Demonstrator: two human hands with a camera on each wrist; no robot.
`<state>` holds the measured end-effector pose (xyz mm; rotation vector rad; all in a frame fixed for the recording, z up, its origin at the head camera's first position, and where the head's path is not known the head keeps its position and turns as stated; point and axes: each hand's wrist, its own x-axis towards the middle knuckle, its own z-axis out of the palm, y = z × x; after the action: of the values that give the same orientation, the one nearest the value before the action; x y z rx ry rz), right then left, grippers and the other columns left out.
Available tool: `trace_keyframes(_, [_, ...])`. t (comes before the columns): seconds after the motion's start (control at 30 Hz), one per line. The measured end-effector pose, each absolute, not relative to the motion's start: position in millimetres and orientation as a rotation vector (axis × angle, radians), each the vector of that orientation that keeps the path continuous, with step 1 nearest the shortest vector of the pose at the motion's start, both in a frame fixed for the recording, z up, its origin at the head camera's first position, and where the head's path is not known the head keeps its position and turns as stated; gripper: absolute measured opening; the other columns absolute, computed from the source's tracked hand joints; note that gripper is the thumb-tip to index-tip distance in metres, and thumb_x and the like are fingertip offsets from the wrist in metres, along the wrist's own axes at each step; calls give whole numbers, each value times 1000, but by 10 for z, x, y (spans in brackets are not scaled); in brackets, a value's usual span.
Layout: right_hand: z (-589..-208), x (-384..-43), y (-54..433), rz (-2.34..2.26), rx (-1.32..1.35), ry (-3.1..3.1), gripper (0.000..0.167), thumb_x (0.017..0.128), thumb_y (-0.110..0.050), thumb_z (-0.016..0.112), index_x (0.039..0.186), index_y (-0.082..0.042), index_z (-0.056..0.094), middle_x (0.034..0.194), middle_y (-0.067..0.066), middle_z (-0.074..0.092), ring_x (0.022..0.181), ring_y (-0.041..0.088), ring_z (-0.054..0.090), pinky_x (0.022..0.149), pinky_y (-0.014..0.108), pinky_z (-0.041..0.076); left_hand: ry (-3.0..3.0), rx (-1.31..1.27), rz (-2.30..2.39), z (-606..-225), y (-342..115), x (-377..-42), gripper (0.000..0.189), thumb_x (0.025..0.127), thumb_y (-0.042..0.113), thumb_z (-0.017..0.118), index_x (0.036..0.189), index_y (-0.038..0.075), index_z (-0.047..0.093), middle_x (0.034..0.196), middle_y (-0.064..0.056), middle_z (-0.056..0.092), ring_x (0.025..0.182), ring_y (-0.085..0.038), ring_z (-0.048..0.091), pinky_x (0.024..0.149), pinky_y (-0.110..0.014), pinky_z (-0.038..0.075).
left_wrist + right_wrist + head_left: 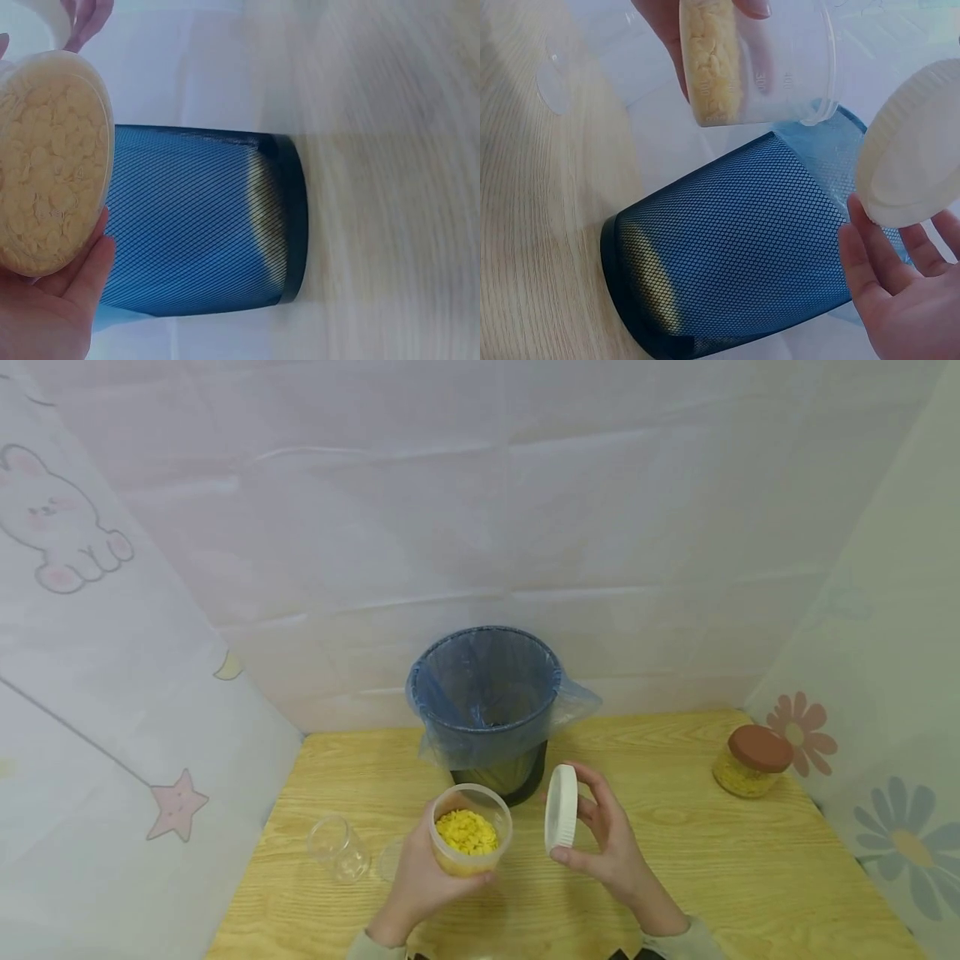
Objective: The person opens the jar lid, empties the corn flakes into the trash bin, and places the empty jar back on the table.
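Observation:
In the head view my left hand (432,878) grips a clear plastic jar (500,814) by its side. Yellow flakes (467,832) fill its lower part, and the mouth is uncovered. To the right, my right hand (611,847) holds a white ribbed screw lid (561,810) on edge by its rim, apart from the jar. Seen by the right wrist camera, the jar wall (795,82) carries measuring marks and the lid (915,150) shows its hollow inside. The left wrist view shows the flakes (52,165) through the jar's bottom.
Behind the hands stands a dark mesh waste bin (517,781) lined with a blue bag (487,681). An uncapped clear container (341,852) lies at left, beside a faint transparent disc (389,862). A jar with a brown lid (761,749) stands at the table's right edge.

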<state>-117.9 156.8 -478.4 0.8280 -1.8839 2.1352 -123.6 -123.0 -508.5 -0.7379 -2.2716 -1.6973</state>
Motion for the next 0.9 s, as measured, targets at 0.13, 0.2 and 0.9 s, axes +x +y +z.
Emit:
trace_keyframes(0.13, [-4796, -1179, 1572, 2116, 830, -1882, 98, 70, 14, 76, 153, 9, 25, 147, 26, 38, 118, 28, 61, 98, 35, 46, -2277, -704, -1667, -4990, -1254, -1241, 102, 59, 21, 100, 145, 8, 47, 130, -5, 60, 115, -32, 60, 99, -37, 50])
trace_keyframes(0.2, [-4802, -1178, 1575, 2108, 831, -1882, 98, 70, 14, 76, 154, 10, 24, 147, 26, 39, 119, 26, 60, 99, 33, 46, -2266, -705, -1642, -4894, -1258, -1233, 100, 58, 18, 99, 144, 5, 48, 129, -10, 61, 114, -35, 61, 98, -38, 50])
trace_keyframes(0.9, [-4889, -1130, 1591, 1992, 752, -1999, 94, 73, 3, 77, 156, 3, 33, 140, 21, 51, 118, 25, 52, 95, 33, 48, -2129, -628, -1628, -4529, -1491, -1464, 106, 57, 11, 101, 148, 14, 47, 131, -7, 62, 120, -30, 57, 102, -28, 45])
